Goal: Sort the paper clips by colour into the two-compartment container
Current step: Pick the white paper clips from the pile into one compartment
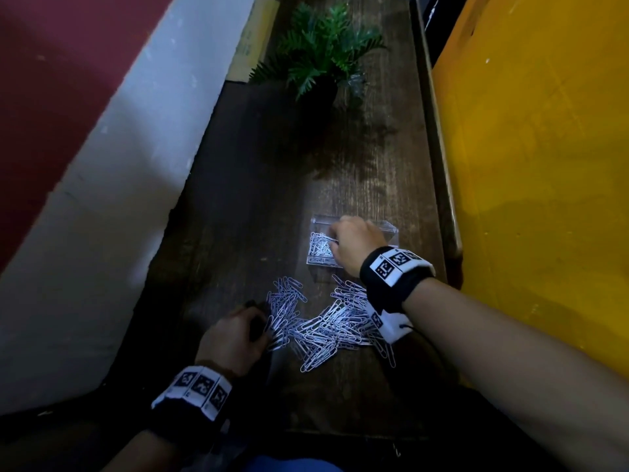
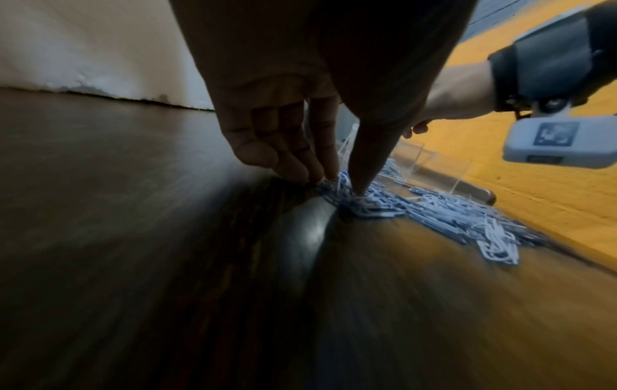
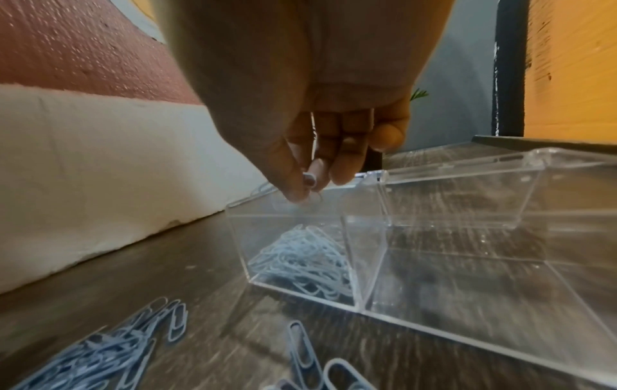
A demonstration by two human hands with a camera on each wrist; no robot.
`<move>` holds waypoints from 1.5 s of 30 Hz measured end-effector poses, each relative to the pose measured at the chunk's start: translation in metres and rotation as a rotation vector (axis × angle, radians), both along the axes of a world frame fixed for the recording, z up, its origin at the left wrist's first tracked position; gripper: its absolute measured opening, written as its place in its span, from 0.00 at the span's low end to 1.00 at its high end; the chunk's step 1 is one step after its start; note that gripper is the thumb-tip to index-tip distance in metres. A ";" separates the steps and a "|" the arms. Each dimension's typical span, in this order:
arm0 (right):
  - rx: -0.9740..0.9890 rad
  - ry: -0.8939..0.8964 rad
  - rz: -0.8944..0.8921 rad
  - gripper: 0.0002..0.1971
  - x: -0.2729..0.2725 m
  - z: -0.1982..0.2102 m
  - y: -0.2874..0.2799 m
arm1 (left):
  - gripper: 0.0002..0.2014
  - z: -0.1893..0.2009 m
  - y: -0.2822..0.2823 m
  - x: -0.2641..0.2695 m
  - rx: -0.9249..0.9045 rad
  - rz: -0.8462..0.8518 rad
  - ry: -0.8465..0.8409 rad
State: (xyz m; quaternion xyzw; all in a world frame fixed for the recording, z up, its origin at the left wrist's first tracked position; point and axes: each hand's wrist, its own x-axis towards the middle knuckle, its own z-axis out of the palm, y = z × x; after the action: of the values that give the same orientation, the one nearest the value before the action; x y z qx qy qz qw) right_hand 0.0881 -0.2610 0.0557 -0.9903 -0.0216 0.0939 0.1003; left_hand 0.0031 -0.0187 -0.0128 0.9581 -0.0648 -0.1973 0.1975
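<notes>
A loose pile of blue and white paper clips (image 1: 326, 325) lies on the dark wooden table. Behind it stands the clear two-compartment container (image 1: 318, 263) with its lid (image 3: 467, 190) folded back. White clips (image 3: 307, 261) lie in its left compartment; the right compartment (image 3: 467, 277) looks bare. My right hand (image 3: 305, 190) hovers over the left compartment and pinches a pale paper clip (image 3: 313, 204) between thumb and forefinger. My left hand (image 2: 340, 184) is at the pile's left edge, where fingertips (image 2: 320, 176) and thumb close on a few clips there.
A potted fern (image 1: 323, 52) stands at the far end of the table. A white and red wall (image 1: 102, 165) runs along the left, a yellow wall (image 1: 544, 165) along the right. Bare wood lies left of the pile and between container and plant.
</notes>
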 end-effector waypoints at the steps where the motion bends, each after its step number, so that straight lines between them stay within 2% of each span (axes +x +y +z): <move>1: 0.005 -0.007 0.000 0.11 0.000 -0.001 0.000 | 0.12 0.001 0.000 0.000 0.008 0.003 0.002; 7: 0.123 -0.105 0.059 0.12 -0.027 -0.004 0.005 | 0.08 0.006 0.000 0.002 -0.003 0.022 0.011; 14: 0.205 -0.003 0.289 0.02 -0.098 -0.024 0.013 | 0.04 0.018 0.001 0.003 -0.156 0.108 -0.043; 22: 0.203 0.074 0.423 0.07 -0.135 -0.055 0.012 | 0.13 0.018 0.012 -0.006 -0.400 0.233 -0.038; 29: 0.233 0.025 0.370 0.06 -0.129 -0.054 0.014 | 0.07 0.013 0.017 -0.007 -0.468 0.362 -0.037; 33: 0.255 0.119 0.283 0.05 -0.122 -0.049 0.011 | 0.04 0.011 0.020 -0.001 -0.500 0.408 -0.059; 36: 0.313 0.209 0.127 0.06 -0.119 -0.047 0.008 | 0.07 0.014 0.020 0.000 -0.491 0.411 -0.112; 39: 0.435 0.300 -0.061 0.07 -0.116 -0.047 0.004 | 0.11 0.015 0.022 -0.002 -0.452 0.346 -0.139; 41: 0.524 0.329 -0.118 0.06 -0.115 -0.048 0.002 | 0.13 0.014 0.023 -0.004 -0.411 0.287 -0.114; 45: 0.644 0.257 -0.193 0.06 -0.112 -0.051 -0.001 | 0.10 0.011 0.022 -0.007 -0.249 0.195 -0.069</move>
State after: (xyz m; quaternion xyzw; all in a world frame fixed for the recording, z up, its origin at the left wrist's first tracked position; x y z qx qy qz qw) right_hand -0.0241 -0.2623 0.0051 -0.8856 0.0562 0.1961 0.4173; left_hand -0.0041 0.0033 -0.0016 0.9342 -0.0021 -0.1349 0.3304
